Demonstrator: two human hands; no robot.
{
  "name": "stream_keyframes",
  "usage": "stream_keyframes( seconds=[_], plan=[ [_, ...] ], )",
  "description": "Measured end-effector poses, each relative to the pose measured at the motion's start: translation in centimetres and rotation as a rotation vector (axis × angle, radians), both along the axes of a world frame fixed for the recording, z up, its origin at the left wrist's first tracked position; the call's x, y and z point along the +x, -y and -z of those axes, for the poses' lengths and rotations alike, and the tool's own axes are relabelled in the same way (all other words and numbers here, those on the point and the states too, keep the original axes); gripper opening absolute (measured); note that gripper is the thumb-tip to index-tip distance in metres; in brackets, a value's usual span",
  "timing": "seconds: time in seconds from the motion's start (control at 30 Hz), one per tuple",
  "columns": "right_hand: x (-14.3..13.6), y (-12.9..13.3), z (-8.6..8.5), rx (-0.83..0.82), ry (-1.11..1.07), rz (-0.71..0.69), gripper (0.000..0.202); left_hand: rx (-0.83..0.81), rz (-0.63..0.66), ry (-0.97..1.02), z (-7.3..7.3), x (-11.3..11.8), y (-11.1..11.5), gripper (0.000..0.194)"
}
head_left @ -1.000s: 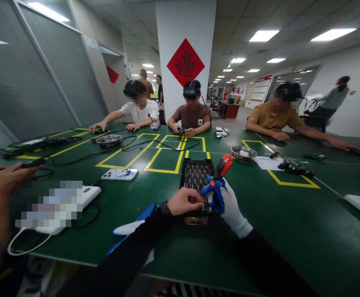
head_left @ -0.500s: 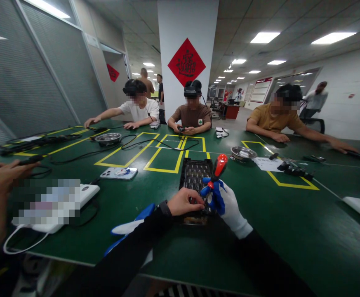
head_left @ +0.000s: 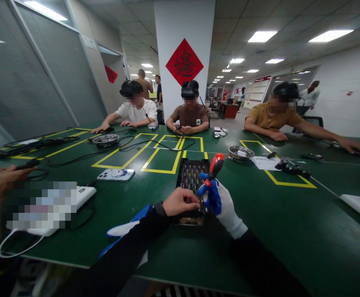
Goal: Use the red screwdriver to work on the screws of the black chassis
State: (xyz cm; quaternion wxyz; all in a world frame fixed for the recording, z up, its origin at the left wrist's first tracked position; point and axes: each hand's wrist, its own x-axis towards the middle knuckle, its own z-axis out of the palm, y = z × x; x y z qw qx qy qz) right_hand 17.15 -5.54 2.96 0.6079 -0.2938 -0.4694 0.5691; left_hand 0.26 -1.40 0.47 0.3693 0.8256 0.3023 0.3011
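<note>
In my gloved right hand (head_left: 221, 200) is a screwdriver (head_left: 216, 167) with a red and black handle, held nearly upright with its handle on top. Its tip is hidden low between my hands, over a black tray-like case (head_left: 187, 167) that has rows of small metallic parts. My bare left hand (head_left: 181, 201) pinches its thumb and fingers close to the screwdriver's lower end, above the case's near part. Whatever lies between those fingertips is too small to name. A blue and white glove (head_left: 122, 229) lies beside my left forearm.
Left of me are a white power bank-like device (head_left: 85, 194) with a cable and a phone (head_left: 116, 175). Metal bowls (head_left: 105, 140) (head_left: 241, 152) stand farther off, with black cables on the green table (head_left: 275, 222). Three people sit opposite; another person's hand (head_left: 0, 179) reaches in at left.
The view has shifted slightly. My hands keep almost the same pose over the case, with the screwdriver still in my right hand. The person at far left opposite has drawn an arm in slightly.
</note>
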Motion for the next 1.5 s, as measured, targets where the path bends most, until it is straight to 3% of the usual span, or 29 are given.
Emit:
stream_keyframes(
  seconds=[0.17,0.37,0.6,0.97,1.1,1.23,1.5],
  plan=[
    [-0.05,-0.04,-0.09,-0.008,0.040,0.031,0.034,0.027,0.042,0.008,-0.36,0.07,0.13,0.026],
    [-0.39,-0.65,0.30,-0.073,0.145,0.195,0.031,0.053,0.045,-0.025,-0.42,-0.05,0.23,0.024],
    [-0.03,0.08,-0.37,-0.008,0.103,0.018,0.043,0.038,0.037,-0.034,-0.57,-0.03,0.35,0.024],
    [0.09,-0.41,-0.08,-0.016,0.138,0.170,0.030,0.090,0.061,-0.004,-0.44,-0.13,0.09,0.026],
    [0.31,-0.26,-0.12,0.056,0.138,0.103,0.038,0.086,0.057,-0.002,-0.37,-0.09,0.06,0.025],
    [0.00,-0.06,-0.12,-0.008,0.058,0.035,0.040,0.081,0.040,-0.024,-0.41,-0.07,0.13,0.024],
    [-0.45,-0.01,-0.26,-0.005,0.057,0.105,0.031,0.040,0.032,-0.022,-0.37,-0.01,0.18,0.027]
  ],
)
